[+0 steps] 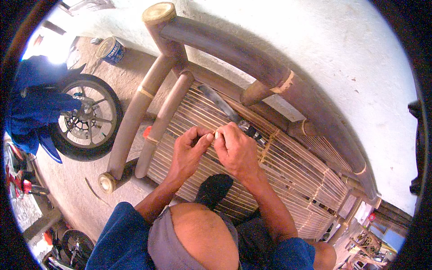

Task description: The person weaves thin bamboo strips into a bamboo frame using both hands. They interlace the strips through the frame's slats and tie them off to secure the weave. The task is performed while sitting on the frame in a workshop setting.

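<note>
My left hand [189,150] and my right hand [236,148] meet over the slatted seat of a bamboo bench [288,162]. Both pinch a small pale piece [216,133] between their fingertips, too small to identify. A long knife with a dark handle [227,112] lies on the slats just beyond my right hand. My bare knee [202,234] and a dark foot [213,189] show below the hands.
The bench's thick bamboo arm [135,112] and backrest rail [270,72] frame the seat. A motorcycle wheel [87,119] under a blue cover [36,99] stands at the left. A tin can [111,49] sits on the ground near the white wall [342,58].
</note>
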Available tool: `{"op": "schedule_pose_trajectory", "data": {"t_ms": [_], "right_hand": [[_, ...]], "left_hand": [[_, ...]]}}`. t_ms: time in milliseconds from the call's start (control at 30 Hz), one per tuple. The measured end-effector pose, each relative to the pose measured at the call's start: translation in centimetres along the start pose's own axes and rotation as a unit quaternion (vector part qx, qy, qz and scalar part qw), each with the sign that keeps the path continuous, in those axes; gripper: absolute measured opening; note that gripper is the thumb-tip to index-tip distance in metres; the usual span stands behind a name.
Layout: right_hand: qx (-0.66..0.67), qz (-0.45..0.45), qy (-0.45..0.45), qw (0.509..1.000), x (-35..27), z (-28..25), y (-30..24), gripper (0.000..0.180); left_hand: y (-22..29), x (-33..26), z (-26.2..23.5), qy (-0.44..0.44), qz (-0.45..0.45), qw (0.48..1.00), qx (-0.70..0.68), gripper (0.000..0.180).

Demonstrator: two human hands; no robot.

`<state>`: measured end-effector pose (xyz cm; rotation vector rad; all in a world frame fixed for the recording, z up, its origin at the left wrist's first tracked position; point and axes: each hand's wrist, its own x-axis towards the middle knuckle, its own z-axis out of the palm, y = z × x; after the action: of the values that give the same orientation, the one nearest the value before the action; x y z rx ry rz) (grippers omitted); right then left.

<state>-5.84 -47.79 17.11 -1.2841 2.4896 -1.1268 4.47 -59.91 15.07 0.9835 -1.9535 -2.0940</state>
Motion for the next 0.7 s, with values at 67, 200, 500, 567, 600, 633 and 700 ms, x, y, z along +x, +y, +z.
{"op": "schedule_pose_trajectory", "data": {"t_ms": [67,200,500,567,600,633,700], "right_hand": [[0.018,-0.008,0.016,1.0,0.2,-0.1,0.0,0.007],[0.034,0.006,-0.003,0.999,0.3,-0.6,0.1,0.006],[0.026,-0.007,0.007,1.0,0.3,-1.0,-0.1,0.005],[0.023,-0.005,0.009,1.0,0.4,-1.2,-0.3,0.005],[0.027,-0.011,0.012,1.0,0.5,-1.3,-0.4,0.005],[0.03,-0.017,0.015,0.999,0.6,-1.5,-0.5,0.005],[0.032,-0.027,0.014,0.999,0.8,-1.7,-0.7,0.005]], "left_hand": [[-0.5,-0.3,-0.2,-0.02,0.063,0.998,0.003,0.018],[-1.5,-0.3,-1.0,-0.022,0.179,0.976,0.12,0.027],[-1.6,-2.6,-2.5,-0.036,-0.021,0.972,0.231,0.024],[-0.9,-3.2,-3.2,-0.02,-0.015,0.97,0.244,0.026],[-0.4,-3.5,-3.4,-0.012,-0.029,0.968,0.247,0.027],[0.1,-3.5,-3.5,0.028,0.011,0.964,0.263,0.028],[1.4,-3.4,-3.7,0.108,0.072,0.946,0.297,0.028]]}}
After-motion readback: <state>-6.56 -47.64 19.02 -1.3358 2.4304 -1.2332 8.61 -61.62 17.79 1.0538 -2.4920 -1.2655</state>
